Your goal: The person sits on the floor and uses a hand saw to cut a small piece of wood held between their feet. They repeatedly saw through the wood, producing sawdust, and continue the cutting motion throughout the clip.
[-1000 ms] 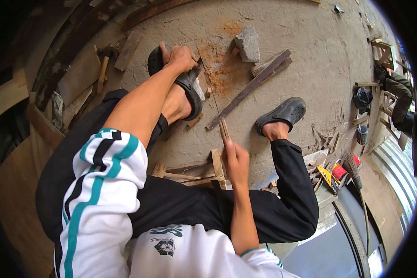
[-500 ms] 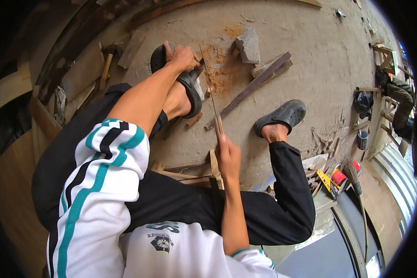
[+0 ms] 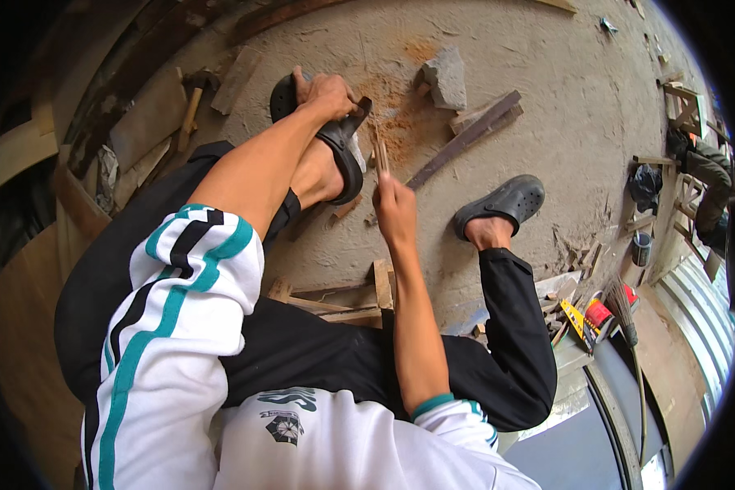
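As the right grip (image 3: 396, 207) clasps it, the saw (image 3: 380, 155) protrudes; sawdust (image 3: 401, 142) alongside.

Green lettering (image 3: 288, 398), dark emblem (image 3: 283, 428) on white shirt (image 3: 343, 449)

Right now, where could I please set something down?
Bare floor lies between the dark wooden strip, the right clog and the black bag. It is crowded around the left clog, left hand, right hand and saw, and by the broom.
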Tool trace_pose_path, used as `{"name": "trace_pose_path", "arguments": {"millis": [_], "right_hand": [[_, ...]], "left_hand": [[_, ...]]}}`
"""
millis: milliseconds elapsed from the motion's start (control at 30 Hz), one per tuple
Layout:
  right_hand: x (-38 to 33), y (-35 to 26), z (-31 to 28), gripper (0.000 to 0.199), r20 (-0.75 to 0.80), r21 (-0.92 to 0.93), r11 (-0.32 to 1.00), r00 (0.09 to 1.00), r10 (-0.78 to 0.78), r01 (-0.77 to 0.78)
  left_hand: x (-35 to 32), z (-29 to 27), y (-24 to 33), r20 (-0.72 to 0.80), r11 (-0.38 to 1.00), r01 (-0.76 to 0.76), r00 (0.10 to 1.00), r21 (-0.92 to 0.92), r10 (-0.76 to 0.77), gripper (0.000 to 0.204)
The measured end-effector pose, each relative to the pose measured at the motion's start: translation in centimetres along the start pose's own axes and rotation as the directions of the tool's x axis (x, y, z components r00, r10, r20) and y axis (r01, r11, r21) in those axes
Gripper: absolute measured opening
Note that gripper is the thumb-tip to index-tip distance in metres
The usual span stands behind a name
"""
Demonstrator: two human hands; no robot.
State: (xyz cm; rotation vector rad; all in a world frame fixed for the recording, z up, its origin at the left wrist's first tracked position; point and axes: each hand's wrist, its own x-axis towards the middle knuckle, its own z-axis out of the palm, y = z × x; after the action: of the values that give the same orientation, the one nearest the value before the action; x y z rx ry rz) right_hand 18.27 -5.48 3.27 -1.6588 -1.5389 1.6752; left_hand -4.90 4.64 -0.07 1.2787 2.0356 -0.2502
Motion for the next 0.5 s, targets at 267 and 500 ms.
{"name": "trace_pose_path", "arguments": {"millis": [267, 500], "right_hand": [[-2.5, -3.1, -4.7, 0.048, -0.101, 0.170, 0.985, 0.995, -0.018, 0.035], [-11.5, -6.6, -8.8, 0.043, -0.209, 0.275, 0.960, 0.971, 0.117, -0.057]], "left_hand": [[0.3, 0.1, -0.7, 0.041, 1.000, -0.002, 0.999, 0.022, 0.001, 0.046], [5.6, 3.5, -3.6, 0.087, 0.899, -0.303, 0.934, -0.315, 0.345, 0.065]]}}
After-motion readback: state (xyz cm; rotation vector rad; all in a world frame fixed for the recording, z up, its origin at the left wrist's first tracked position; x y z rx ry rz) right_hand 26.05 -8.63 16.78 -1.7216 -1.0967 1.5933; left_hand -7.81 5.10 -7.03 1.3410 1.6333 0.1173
